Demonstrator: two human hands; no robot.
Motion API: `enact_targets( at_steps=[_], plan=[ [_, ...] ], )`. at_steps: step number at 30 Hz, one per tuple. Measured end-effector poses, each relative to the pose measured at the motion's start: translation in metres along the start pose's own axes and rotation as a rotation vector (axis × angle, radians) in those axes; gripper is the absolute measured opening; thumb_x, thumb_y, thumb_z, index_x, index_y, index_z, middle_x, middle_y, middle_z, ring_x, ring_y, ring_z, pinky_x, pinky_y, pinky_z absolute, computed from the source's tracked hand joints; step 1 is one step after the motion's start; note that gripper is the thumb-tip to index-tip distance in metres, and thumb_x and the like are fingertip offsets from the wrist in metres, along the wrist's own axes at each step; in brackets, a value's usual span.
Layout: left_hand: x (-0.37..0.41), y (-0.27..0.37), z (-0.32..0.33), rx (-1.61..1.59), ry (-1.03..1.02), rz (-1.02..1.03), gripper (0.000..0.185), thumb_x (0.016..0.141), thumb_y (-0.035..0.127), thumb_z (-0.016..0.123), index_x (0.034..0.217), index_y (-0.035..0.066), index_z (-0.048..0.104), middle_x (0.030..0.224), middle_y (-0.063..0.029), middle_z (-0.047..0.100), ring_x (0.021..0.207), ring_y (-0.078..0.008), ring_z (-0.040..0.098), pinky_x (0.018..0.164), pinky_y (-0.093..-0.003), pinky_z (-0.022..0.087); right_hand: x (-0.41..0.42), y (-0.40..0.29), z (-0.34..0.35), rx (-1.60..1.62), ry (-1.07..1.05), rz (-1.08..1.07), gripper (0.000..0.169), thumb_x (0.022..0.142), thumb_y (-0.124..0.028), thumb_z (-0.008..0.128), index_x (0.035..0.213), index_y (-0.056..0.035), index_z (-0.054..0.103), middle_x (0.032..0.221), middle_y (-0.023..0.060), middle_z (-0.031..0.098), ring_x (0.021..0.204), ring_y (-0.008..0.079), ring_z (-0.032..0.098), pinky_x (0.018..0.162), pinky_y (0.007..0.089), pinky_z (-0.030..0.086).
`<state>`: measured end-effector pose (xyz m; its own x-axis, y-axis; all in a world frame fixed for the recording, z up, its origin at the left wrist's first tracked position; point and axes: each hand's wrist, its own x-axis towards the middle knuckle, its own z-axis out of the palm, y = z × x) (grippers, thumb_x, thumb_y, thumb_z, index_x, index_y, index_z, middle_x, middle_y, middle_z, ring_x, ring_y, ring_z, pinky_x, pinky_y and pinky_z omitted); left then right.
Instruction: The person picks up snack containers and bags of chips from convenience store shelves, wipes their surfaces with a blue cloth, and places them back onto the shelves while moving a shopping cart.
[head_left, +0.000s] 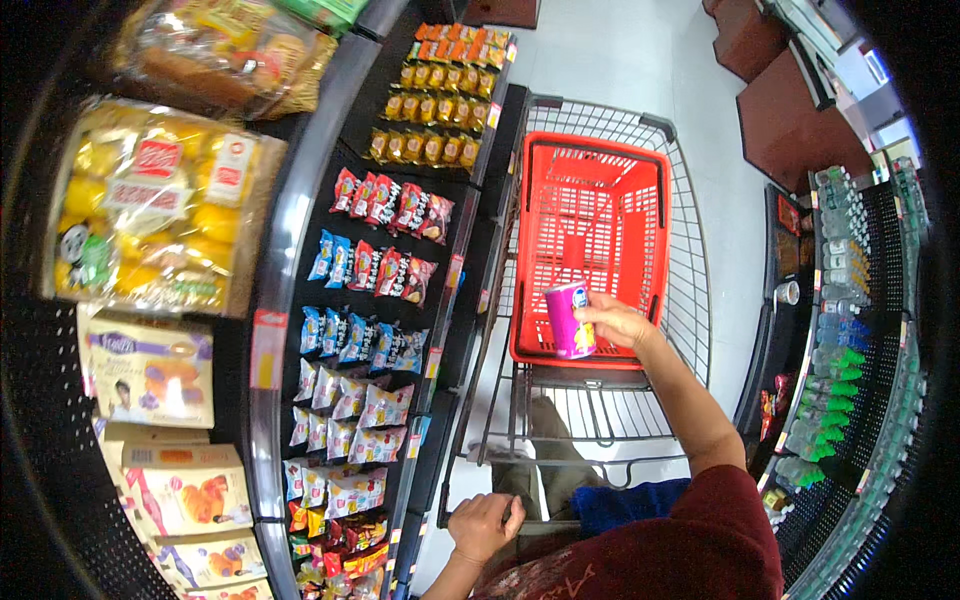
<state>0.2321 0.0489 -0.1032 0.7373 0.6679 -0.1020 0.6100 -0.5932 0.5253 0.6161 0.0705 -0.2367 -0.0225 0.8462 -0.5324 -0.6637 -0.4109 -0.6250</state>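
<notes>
My right hand (616, 321) is closed around a purple cylindrical canister (564, 321) with a yellow picture on its side. I hold it tilted slightly over the near end of a red plastic shopping basket (528, 247). The basket sits in a wire shopping cart (694, 232), and its slotted floor shows beyond the canister. Down at the cart's near left corner, my left hand (484, 525) has its fingers curled around the cart's handle, most of which the hand and my body hide.
Left of the cart runs a black shelf with bagged snacks (386, 416), wrapped cakes (427, 146), a large bread pack (157, 206) and pastry boxes (187, 487). Bottled drinks (832, 367) line the right shelf. Brown cabinets (802, 124) stand beyond the pale floor (622, 52).
</notes>
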Motion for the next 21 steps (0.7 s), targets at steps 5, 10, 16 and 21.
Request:
enact_targets(
  at_steps=[5,10,16,21],
  plan=[
    [0.001,-0.002,-0.004,-0.253,0.103,0.053,0.012,0.083,0.021,0.074,0.080,0.012,0.068,0.069,-0.0046,0.065,0.058,-0.0223,0.063,0.052,-0.0337,0.048,-0.035,-0.008,0.091,-0.061,-0.131,-0.184,0.068,0.083,-0.027,0.081,0.137,-0.0003,0.047,0.124,0.0077,0.062,0.114,0.0183,0.060,0.102,0.0366,0.048],
    [0.015,0.016,-0.052,-1.006,0.190,-0.256,0.062,0.089,0.008,0.071,0.144,0.003,0.041,0.124,-0.0140,0.061,0.102,-0.0172,0.064,0.085,-0.0303,0.053,-0.062,-0.014,0.193,-0.233,-0.185,-0.270,0.078,0.074,-0.020,0.088,0.137,-0.0023,0.046,0.125,0.0062,0.060,0.117,0.0166,0.056,0.105,0.0345,0.043],
    [-0.005,0.001,-0.097,-0.878,0.354,-0.246,0.092,0.080,0.023,0.082,0.152,0.001,0.030,0.146,-0.0165,0.044,0.133,-0.0226,0.045,0.109,-0.0352,0.039,-0.082,0.027,0.300,-0.488,-0.136,-0.426,0.087,0.069,-0.009,0.088,0.142,-0.0005,0.040,0.132,0.0124,0.055,0.120,0.0204,0.054,0.105,0.0360,0.044],
    [-0.054,-0.012,-0.119,-0.745,0.499,-0.242,0.086,0.083,0.027,0.081,0.149,0.000,0.033,0.140,-0.0174,0.050,0.128,-0.0235,0.050,0.107,-0.0353,0.041,-0.117,0.034,0.368,-0.512,-0.213,-0.517,0.102,0.070,-0.007,0.087,0.151,0.0023,0.027,0.137,0.0173,0.052,0.125,0.0235,0.054,0.106,0.0368,0.044]
  ],
)
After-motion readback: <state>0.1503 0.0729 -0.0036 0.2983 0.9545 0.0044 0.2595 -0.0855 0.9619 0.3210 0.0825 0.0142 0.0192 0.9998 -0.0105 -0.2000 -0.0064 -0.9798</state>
